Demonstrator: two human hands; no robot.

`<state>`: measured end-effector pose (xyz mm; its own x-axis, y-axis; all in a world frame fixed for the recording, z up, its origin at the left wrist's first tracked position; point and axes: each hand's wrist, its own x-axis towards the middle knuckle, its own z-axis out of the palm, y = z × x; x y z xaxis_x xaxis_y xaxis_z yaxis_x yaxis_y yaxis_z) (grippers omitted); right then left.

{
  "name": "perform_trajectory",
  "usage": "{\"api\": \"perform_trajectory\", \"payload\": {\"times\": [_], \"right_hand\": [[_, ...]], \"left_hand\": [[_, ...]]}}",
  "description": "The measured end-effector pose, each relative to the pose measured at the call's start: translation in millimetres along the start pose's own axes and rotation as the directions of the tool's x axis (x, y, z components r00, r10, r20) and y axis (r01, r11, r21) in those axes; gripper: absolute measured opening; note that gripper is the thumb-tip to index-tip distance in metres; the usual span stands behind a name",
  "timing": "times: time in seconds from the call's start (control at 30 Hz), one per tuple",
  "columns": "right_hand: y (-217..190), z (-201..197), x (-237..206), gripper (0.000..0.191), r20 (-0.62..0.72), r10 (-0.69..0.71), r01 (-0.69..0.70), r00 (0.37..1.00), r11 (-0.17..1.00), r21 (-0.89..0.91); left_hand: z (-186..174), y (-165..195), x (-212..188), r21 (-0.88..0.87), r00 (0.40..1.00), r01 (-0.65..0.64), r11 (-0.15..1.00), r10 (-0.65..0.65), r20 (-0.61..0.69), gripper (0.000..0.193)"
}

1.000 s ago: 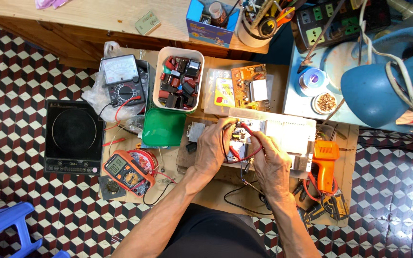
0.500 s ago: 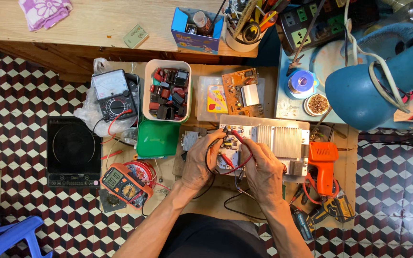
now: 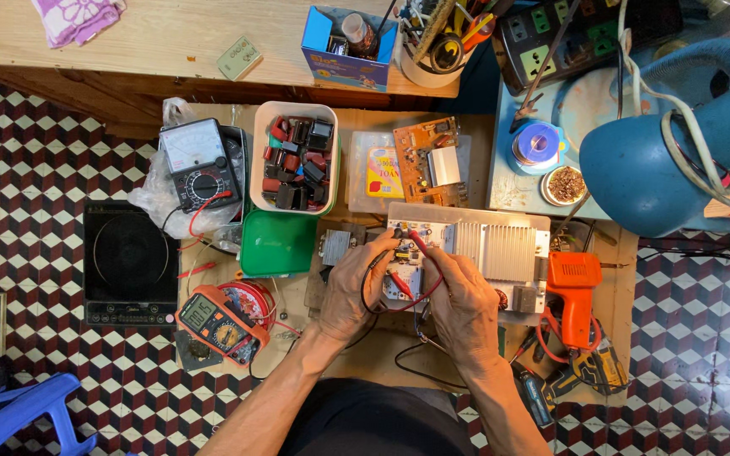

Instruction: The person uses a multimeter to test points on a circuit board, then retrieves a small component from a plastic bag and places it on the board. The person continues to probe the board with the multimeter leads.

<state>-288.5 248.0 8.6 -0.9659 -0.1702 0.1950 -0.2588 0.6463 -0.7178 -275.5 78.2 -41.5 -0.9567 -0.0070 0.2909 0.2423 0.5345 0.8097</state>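
Both hands, left (image 3: 355, 291) and right (image 3: 464, 297), pinch probes (image 3: 405, 287) on the board (image 3: 405, 272), mid-test; next needs steady tips

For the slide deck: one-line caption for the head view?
Both hands, left hand and right hand, press red probes to a circuit board on a cluttered bench.

The floor (image 3: 35, 152) wears a checker of dark red, black and white cubes, and at nine o'clock lies a black cooktop (image 3: 131, 263) beside an orange-cased meter (image 3: 220, 323) with a red wire reel (image 3: 251, 300). Near the middle sit a green box (image 3: 279, 243), a white tub (image 3: 295, 156) of red and black parts and a silver ribbed heat sink (image 3: 500, 251). At three o'clock stand a blue lamp (image 3: 678, 152) and an orange glue gun (image 3: 574, 291); at eleven a pink-and-white cloth (image 3: 78, 17) rests on pale wood.
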Motion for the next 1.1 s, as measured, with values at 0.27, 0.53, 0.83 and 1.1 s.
{"api": "perform_trajectory", "payload": {"times": [0.27, 0.53, 0.83, 1.1], "right_hand": [[-2.5, 10.8, 1.7, 0.024, 0.013, 0.008, -0.008, 1.000, 0.999, -0.043], [5.9, 12.5, -3.8, 0.026, 0.023, 0.006, -0.004, 1.000, 0.997, -0.073], [1.5, 46.5, -16.1, 0.015, 0.079, -0.028, 0.032, 0.996, 0.998, -0.051], [-1.0, 46.7, -16.1, 0.013, 0.090, 0.017, -0.005, 0.996, 0.992, -0.129]], "left_hand": [[-3.5, -1.4, -1.2, -0.007, 1.000, 0.023, 1.000, -0.023, 0.001, 0.021], [1.1, -19.9, -6.8, 0.066, 0.996, -0.091, 0.994, 0.090, 0.024, 0.024], [3.4, -58.5, -26.2, -0.043, 0.998, 0.048, 0.998, -0.050, -0.048, 0.032], [-3.4, -57.4, -25.1, -0.105, 0.997, -0.013, 0.994, 0.005, -0.074, 0.033]]}}
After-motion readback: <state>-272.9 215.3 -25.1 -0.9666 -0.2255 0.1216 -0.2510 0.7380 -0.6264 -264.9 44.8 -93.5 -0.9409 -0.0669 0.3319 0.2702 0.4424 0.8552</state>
